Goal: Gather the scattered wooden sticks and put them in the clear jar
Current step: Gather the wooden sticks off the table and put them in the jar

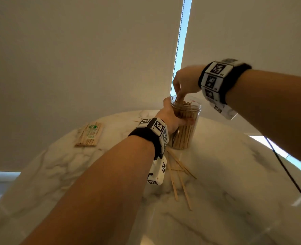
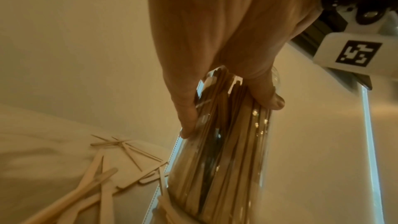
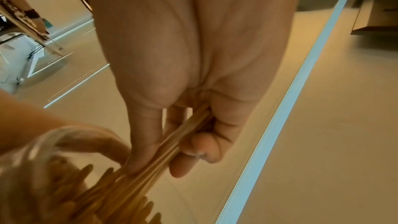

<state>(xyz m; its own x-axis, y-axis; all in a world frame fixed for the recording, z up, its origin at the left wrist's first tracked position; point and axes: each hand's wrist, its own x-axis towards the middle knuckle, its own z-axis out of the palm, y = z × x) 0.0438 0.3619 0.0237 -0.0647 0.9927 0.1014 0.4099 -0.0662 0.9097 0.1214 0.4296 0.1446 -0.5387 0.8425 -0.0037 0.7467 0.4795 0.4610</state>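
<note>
While gripping the clear plastic jar (image 1: pixel 185 121) with the left hand (image 1: pixel 171 115), pinching thin wooden sticks (image 3: pixel 172 151) over its mouth with the right hand (image 1: pixel 185 82).

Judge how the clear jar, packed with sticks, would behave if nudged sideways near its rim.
The clear jar is tall and narrow, so it would probably tip rather than slide. The left hand gripping it suggests it needs steadying. Its smooth wall on the marble table may be slippery.
</note>
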